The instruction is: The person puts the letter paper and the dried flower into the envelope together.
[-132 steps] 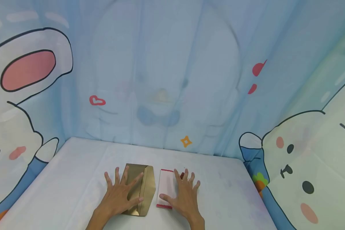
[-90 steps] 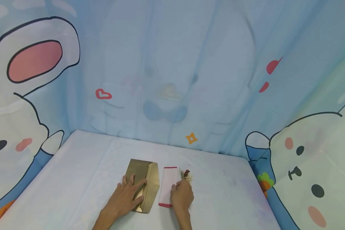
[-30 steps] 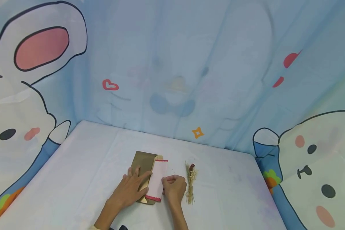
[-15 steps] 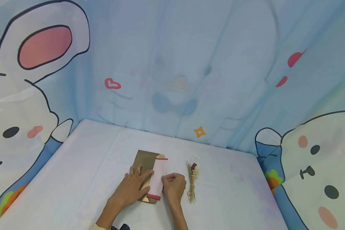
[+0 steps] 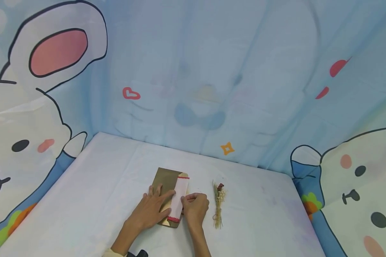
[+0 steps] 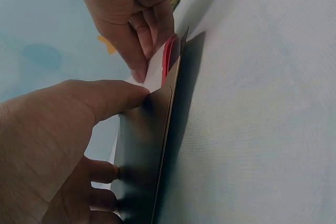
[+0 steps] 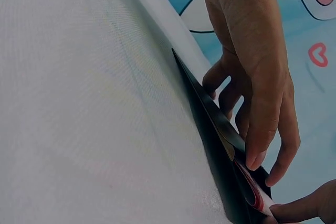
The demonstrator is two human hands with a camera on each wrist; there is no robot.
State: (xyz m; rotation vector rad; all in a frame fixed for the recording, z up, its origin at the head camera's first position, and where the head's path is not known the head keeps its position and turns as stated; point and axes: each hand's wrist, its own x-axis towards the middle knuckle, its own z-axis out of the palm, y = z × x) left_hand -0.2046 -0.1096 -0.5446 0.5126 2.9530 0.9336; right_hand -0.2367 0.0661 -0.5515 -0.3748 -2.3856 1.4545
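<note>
A gold envelope [image 5: 166, 178] lies on the white table with its flap to the right. My left hand [image 5: 150, 211] rests on it, fingers spread, the thumb and index finger at the opening's edge. A folded white card with red ends [image 5: 179, 194] sits partly inside the opening, its right part still outside. My right hand [image 5: 196, 210] pinches the card's right edge between thumb and fingers. In the left wrist view, the card [image 6: 155, 72] slips behind the envelope's front [image 6: 143, 145]. In the right wrist view, the card's layered red end [image 7: 255, 195] shows beside the flap.
A tied bunch of dried flowers [image 5: 218, 205] lies on the table right of my right hand. Part of a black object [image 5: 142, 253] shows by my left wrist. Blue curtains with rabbit drawings [image 5: 199, 71] hang around the table [image 5: 263, 214].
Both hands were spread over the things at first. My right hand then took hold of the card and brought it left onto the envelope. In the last second the card has slid slightly further in.
</note>
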